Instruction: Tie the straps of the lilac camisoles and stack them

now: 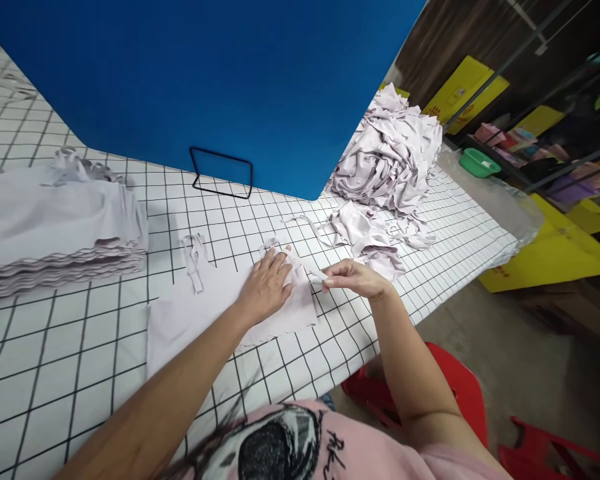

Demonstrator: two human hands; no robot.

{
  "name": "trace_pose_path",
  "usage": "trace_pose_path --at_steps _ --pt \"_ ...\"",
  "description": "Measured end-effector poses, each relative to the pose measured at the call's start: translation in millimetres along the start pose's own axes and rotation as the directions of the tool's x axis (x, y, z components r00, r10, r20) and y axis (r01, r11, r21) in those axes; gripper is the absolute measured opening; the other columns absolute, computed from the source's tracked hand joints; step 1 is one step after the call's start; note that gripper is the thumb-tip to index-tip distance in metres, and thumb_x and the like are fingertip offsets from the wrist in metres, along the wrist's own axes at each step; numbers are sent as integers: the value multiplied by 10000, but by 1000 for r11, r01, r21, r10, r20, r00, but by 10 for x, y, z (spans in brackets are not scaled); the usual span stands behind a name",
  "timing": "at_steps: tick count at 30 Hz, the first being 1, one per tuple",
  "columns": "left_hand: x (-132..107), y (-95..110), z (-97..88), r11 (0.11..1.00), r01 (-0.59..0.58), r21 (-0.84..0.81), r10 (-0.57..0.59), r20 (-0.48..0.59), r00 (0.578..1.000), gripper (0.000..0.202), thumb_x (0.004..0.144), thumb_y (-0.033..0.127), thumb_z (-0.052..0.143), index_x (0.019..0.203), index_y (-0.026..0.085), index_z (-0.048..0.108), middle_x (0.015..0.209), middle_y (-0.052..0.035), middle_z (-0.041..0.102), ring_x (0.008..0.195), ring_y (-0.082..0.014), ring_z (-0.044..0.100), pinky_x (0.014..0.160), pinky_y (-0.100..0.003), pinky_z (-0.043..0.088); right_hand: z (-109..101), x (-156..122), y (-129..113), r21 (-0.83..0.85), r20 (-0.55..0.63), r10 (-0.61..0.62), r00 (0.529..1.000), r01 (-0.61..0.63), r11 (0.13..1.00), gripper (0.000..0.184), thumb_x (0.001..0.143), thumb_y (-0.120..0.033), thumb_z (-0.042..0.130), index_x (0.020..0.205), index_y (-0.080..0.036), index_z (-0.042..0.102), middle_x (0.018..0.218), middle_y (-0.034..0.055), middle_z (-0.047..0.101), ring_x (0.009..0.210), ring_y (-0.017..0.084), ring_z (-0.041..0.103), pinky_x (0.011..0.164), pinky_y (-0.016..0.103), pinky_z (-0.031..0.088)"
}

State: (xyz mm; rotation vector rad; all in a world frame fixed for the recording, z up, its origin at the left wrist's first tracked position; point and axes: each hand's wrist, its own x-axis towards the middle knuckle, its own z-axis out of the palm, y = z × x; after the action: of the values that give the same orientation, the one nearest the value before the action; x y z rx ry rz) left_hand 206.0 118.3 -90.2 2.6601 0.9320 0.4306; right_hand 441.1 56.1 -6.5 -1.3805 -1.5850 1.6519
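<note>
Pink cloth of the wearer's shirt (pixel 370 443), with a dark print on it, fills the bottom middle of the frame. Just above it, at the centre, the two hands work a little apart from each other. The left hand (pixel 266 283) lies palm down, its fingers slightly spread and pointing up and to the right, pressing on a pale piece of cloth (pixel 213 300) without gripping it. The right hand (pixel 347 277) comes in from the right with its fingers pointing left, thumb and forefinger pinched on a narrow strip (pixel 316 273) near the cloth's upper right corner; whether the strip joins the cloth is hard to tell.

The cloth lies flat at the centre of the frame, its long axis running left to right and rising slightly toward the right. A looped strap (pixel 195 265) on its upper edge points toward the top of the frame.

Beneath is a white worktop (pixel 450 220) with black grid lines. A stack of similar cloth (pixel 65 220) sits at the left, and a crumpled heap (pixel 390 160) at upper right. A large blue board (pixel 205 80) spans the top, with a black wire frame (pixel 222 173) at its lower edge. A red stool (pixel 463 380) stands at lower right.
</note>
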Motion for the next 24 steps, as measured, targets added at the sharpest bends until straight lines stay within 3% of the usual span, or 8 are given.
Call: trace_pose_path --at_steps 5,8,13,16,19,21,24 --pt "-1 3 -3 1000 -14 26 14 -17 1000 400 968 363 431 1300 170 546 1527 -113 395 1464 -363 237 1102 -534 371 -8 -232 108 53 43 -107 993 104 993 290 833 -450 683 761 -173 729 629 -19 527 585 100 428 586 254 382" --pt "-6 -5 -3 1000 -5 9 5 -14 1000 414 967 369 433 1319 172 532 1550 -116 361 1469 -357 229 1112 -541 361 70 -231 136 25 46 -102 994 101 995 320 811 -486 697 735 -176 691 682 -10 532 628 112 455 620 270 410" --pt "-7 -23 -12 999 35 -35 -35 -16 999 531 979 416 414 1463 199 397 1597 -131 267 1471 -337 240 1131 -544 340 310 -175 111 -239 -58 -27 998 13 971 429 827 -532 667 631 -182 515 657 -41 396 610 99 369 566 244 329" --pt "-5 -23 -24 998 30 -55 -31 -17 999 563 986 408 398 1521 257 309 1632 -92 182 1481 -336 215 1129 -548 343 394 -152 17 -330 -73 4 997 -28 944 382 867 -560 608 799 -184 614 667 -33 435 598 103 375 545 244 303" --pt "-2 -15 -37 998 25 -60 -26 -11 1000 571 982 385 414 1532 308 282 1639 -59 162 1481 -347 211 1126 -562 338 384 -35 -63 -258 -252 10 968 -77 963 430 929 -576 490 968 -185 663 679 -22 464 595 107 395 549 249 316" --pt "0 -9 -44 998 23 -65 -24 -9 1000 572 979 370 425 1531 328 280 1639 -49 163 1482 -348 207 1124 -567 335 361 119 -60 -165 -331 45 942 -105 981 441 938 -576 466 948 -180 662 649 -32 430 571 102 370 532 247 298" --pt "2 -11 -53 997 14 -75 -14 -4 1000 579 972 305 428 1531 325 278 1637 -52 172 1485 -338 199 1131 -558 326 357 383 19 -27 -226 112 968 -121 992 384 881 -554 578 858 -175 633 586 -65 364 515 84 297 490 239 228"
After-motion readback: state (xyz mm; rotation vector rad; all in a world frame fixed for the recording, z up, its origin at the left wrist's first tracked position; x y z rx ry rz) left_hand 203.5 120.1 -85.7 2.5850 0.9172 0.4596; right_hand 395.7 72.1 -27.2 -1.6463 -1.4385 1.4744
